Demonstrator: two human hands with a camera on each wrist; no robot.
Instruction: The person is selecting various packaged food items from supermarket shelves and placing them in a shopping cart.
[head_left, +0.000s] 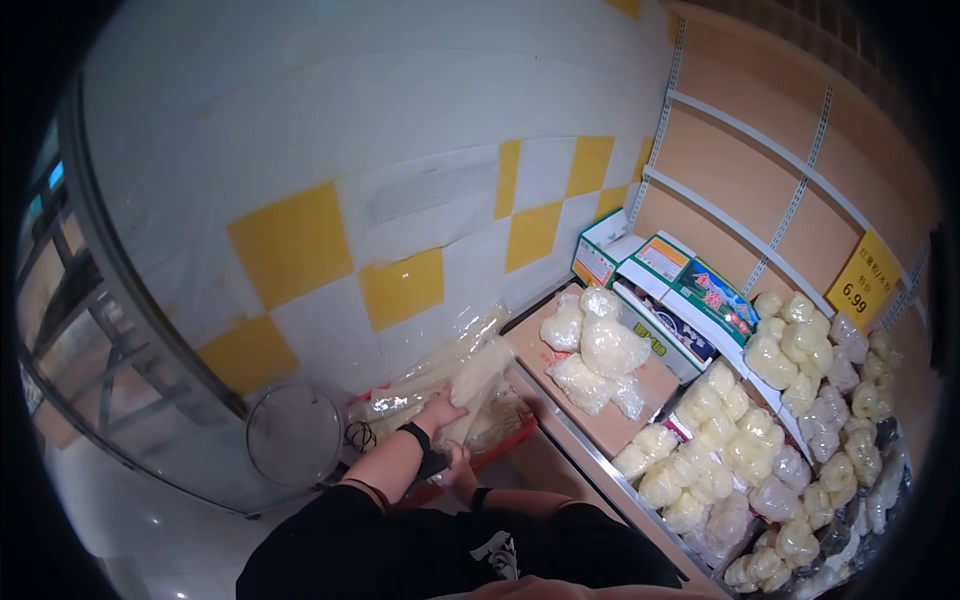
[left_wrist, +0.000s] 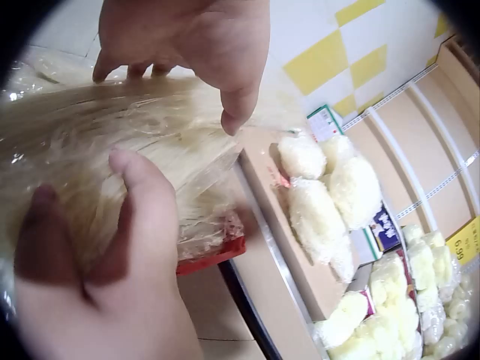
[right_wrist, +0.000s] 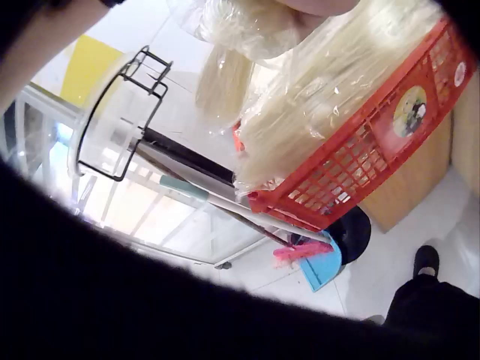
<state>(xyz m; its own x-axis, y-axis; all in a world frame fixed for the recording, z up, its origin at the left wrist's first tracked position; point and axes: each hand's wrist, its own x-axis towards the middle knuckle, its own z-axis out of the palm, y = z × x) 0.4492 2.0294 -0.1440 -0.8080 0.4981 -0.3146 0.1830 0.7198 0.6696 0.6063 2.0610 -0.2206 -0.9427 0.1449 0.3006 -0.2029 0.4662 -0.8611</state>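
Long, pale dried noodles in clear plastic (head_left: 480, 375) lie over a red plastic basket (right_wrist: 375, 161) near the wall. Across the top of the noodles reaches my left hand (head_left: 440, 410), fingers over the far side and thumb on the near side in the left wrist view, gripping the bag. My right hand (left_wrist: 105, 277) holds the same bag from the near side, thumb and fingers apart around the plastic. Crinkled plastic (right_wrist: 247, 30) bunches beside the right hand in the right wrist view, where most of that hand is out of frame. More bagged noodles fill the basket below.
Right of the basket, bagged noodle bundles (head_left: 600, 345) sit on a cardboard box (head_left: 555, 375). Piled noodle bags (head_left: 720, 440) and printed cartons (head_left: 690, 290) stand farther right, by a yellow price sign (head_left: 865, 278). A round clear-lidded container (head_left: 295, 433), a blue dustpan (right_wrist: 322, 262) and a pink brush (right_wrist: 300, 253) are leftward.
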